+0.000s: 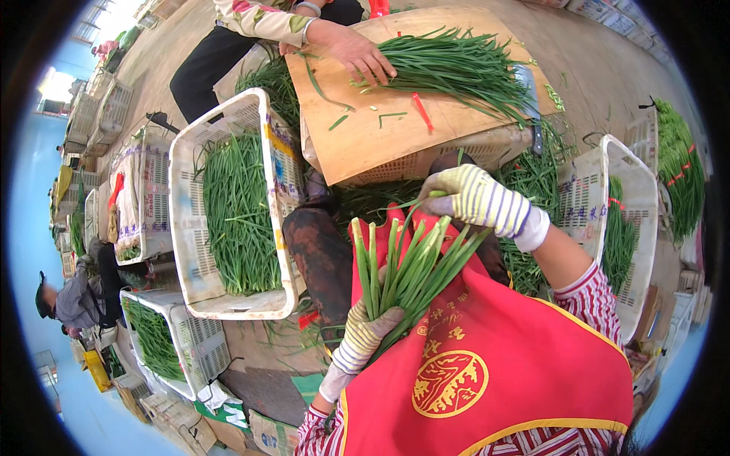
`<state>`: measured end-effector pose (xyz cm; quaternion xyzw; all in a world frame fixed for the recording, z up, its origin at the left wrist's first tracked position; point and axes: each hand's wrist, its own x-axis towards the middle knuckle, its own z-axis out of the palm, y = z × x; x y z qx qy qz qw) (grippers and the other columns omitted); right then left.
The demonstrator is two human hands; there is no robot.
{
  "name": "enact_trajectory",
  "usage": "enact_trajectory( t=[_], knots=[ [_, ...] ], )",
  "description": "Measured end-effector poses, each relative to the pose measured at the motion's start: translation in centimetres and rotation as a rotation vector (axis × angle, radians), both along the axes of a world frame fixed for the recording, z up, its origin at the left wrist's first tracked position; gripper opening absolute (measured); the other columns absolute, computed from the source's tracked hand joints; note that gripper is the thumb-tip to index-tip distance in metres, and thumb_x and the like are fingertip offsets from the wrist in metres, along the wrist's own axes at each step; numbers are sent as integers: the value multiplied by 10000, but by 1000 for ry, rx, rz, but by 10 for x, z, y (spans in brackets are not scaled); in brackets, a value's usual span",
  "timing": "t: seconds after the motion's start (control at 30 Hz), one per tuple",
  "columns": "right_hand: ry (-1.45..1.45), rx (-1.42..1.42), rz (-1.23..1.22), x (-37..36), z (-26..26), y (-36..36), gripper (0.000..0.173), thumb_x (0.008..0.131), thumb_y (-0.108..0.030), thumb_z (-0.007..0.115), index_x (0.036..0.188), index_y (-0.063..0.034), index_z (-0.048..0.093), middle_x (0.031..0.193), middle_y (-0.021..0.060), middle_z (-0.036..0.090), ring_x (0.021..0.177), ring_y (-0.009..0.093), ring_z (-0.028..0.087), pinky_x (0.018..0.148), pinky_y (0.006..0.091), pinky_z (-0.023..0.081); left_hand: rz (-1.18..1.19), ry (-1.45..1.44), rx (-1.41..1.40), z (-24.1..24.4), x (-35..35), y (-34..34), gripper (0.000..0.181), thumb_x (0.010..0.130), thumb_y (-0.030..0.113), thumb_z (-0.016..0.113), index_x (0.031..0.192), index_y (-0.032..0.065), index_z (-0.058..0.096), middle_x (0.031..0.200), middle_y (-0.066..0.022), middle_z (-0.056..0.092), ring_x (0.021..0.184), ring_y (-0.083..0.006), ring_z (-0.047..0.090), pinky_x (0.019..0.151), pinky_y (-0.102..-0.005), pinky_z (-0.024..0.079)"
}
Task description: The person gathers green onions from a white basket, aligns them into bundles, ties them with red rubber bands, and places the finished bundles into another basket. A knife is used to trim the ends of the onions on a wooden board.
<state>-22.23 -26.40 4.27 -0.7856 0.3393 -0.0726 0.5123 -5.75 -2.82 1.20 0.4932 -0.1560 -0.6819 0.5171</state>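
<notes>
My left hand (368,333), in a striped knit glove, grips a bunch of garlic chives (399,279) over my red apron (513,353). Their pale cut ends point up and away from me, slightly fanned out. Just above those ends is my right hand (479,199), gloved the same way. Its fingers are closed on a green chive stalk (438,194), and a thin leaf trails from it toward the bunch. Part of the left fingers is hidden behind the stalks.
Ahead, a co-worker's hand (362,57) rests at a chive pile (450,65) on a wooden board (365,137). A knife (536,137) lies at its right edge. White crates (242,313) of chives flank me; loose chives (530,256) lie beside my right leg.
</notes>
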Motion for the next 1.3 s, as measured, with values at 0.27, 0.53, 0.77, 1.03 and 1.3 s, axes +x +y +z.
enact_trajectory(
  t=[0.27, 0.53, 0.77, 1.03, 1.3],
  knots=[
    [931, -363, -87, -147, -55, -22, 329, 786, -283, 630, 1009, -42, 651, 951, 192, 645, 915, 337, 619, 786, 422, 479, -74, 105, 97, -11, 7, -1, 627, 851, -15, 609, 1412, 53, 337, 1285, -79, 536, 1161, -157, 508, 997, -312, 394],
    [-58, -325, 246, -11, 58, 23, 342, 769, -290, 656, 1024, -62, 646, 907, 119, 620, 855, 302, 608, 743, 375, 481, -84, 50, 108, -5, 2, 1, 574, 855, -21, 603, 1382, 49, 385, 1265, -79, 551, 1149, -162, 518, 994, -307, 399],
    [19, -203, 432, 1, 39, 13, 360, 785, -329, 639, 1020, -56, 655, 865, 157, 663, 827, 316, 639, 736, 390, 493, -94, 55, 52, 6, 1, 4, 616, 842, 324, 654, 1308, -13, 434, 1190, -123, 588, 1043, -191, 587, 917, -319, 466],
    [81, -148, 469, 0, 30, 14, 285, 783, -275, 619, 978, -76, 681, 909, 118, 654, 860, 295, 628, 767, 371, 486, -149, 135, 18, 0, 3, 2, 865, 789, 597, 618, 1325, -43, 391, 1232, -156, 549, 1080, -228, 576, 956, -356, 450],
    [-11, 249, 226, 2, 32, 8, 307, 811, -269, 623, 1023, -50, 665, 883, 99, 679, 861, 187, 640, 787, 294, 478, -43, 104, -24, 10, -2, -3, 869, 805, 602, 591, 1369, -9, 342, 1289, -158, 509, 1127, -236, 552, 968, -357, 439]
  ],
)
